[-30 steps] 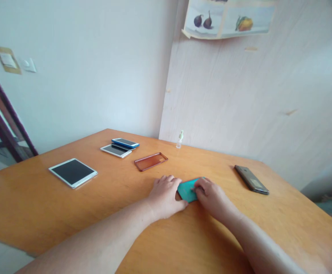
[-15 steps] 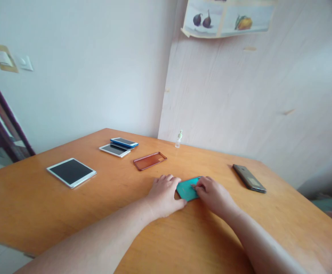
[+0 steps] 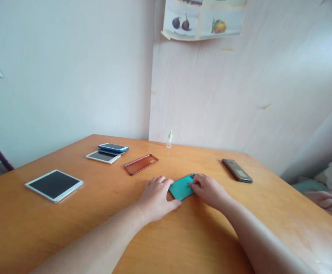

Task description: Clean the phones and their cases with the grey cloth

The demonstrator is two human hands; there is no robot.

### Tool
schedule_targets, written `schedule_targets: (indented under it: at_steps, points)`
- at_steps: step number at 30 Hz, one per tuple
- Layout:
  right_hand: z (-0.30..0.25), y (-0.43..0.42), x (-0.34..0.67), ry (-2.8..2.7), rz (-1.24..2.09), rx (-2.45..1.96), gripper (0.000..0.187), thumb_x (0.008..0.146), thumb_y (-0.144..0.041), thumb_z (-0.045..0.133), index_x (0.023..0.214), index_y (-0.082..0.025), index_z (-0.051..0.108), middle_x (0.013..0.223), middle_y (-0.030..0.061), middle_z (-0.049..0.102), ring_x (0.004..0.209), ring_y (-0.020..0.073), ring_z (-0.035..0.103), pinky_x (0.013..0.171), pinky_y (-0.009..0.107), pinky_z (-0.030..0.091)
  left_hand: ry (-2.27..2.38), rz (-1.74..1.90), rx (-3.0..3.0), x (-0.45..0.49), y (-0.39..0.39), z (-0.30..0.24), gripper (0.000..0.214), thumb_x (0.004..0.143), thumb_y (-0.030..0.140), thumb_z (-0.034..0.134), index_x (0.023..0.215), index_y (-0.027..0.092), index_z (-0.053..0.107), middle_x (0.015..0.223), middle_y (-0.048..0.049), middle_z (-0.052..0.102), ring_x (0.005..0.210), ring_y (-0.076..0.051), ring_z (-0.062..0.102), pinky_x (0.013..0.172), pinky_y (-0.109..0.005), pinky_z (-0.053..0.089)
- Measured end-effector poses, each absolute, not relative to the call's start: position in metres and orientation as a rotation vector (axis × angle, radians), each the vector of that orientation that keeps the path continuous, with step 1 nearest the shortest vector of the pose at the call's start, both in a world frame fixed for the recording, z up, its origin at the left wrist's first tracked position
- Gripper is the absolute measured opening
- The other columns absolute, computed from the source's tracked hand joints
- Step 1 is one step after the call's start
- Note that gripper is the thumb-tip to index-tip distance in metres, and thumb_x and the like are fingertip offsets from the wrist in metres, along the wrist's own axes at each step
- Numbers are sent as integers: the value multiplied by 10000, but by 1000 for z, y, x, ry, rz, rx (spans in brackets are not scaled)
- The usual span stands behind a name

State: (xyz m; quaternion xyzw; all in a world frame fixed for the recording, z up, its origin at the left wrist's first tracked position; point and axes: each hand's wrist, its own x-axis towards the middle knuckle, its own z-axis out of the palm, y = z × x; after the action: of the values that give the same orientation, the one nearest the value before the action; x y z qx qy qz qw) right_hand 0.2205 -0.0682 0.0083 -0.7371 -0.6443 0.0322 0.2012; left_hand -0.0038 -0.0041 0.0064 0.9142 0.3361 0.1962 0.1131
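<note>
Left hand (image 3: 156, 198) is clasping phone (image 3: 180, 188) between spread thumb and fingers; right hand (image 3: 210, 191) is resting bunched on it, pinch unclear; uneven pressure may be risking skid

Just right of the frame's centre, a teal phone (image 3: 181, 188) lies at a slant on the wooden surface (image 3: 154, 251). The left grip (image 3: 157, 198) holds its left end, thumb along the lower edge; the right grip (image 3: 208, 191) curls its fingers onto the right end, any pinch hidden. At left lies a tablet (image 3: 54, 185); above it, a blue phone (image 3: 114, 147) overlaps a white device (image 3: 103, 156). A brown case (image 3: 141, 164) lies near centre, a small bottle (image 3: 169, 140) stands above it, and a dark phone (image 3: 237, 170) lies at right
</note>
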Motion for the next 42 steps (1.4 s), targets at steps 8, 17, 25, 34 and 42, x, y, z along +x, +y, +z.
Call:
schedule_targets:
  at_steps: [8, 17, 25, 34, 42]
  points:
    - [8, -66, 269, -1353, 204, -2301, 348, 919, -447, 485, 685, -198, 553, 515, 13, 600, 517, 145, 533, 521, 256, 306, 949, 604, 2683, -4, -2, 3, 498, 758, 510, 682, 1162, 232, 599, 1167, -73, 608, 1115, -277, 538, 966, -410, 403]
    - [-2, -59, 260, -1121, 422, -2058, 213, 825, -341, 619, 690, -183, 571, 524, -4, 597, 467, 112, 515, 461, 218, 330, 851, 523, 2829, -4, -1, 16, 413, 815, 459, 654, 1149, 223, 596, 1055, -79, 678, 1023, -277, 578, 880, -384, 422]
    - [4, -59, 257, -1060, 393, -1893, 196, 823, -374, 595, 776, -184, 611, 612, -2, 616, 547, 118, 545, 499, 211, 381, 787, 501, 2942, -5, -6, 26, 309, 964, 450, 432, 1081, 246, 633, 968, -67, 700, 920, -245, 594, 809, -370, 411]
    - [17, -62, 248, -1070, 230, -1910, 271, 825, -420, 562, 710, -190, 648, 605, 4, 603, 575, 127, 518, 510, 226, 341, 783, 571, 2874, -5, -7, 26, 370, 1023, 398, 263, 1043, 240, 598, 838, -35, 696, 823, -205, 644, 742, -315, 427]
    - [16, -61, 238, -1079, 344, -1781, 271, 877, -412, 514, 836, -183, 653, 571, -15, 562, 504, 112, 512, 493, 219, 364, 851, 570, 2864, -7, -5, 24, 361, 1016, 394, 252, 1018, 235, 577, 822, -46, 700, 778, -199, 661, 693, -299, 445]
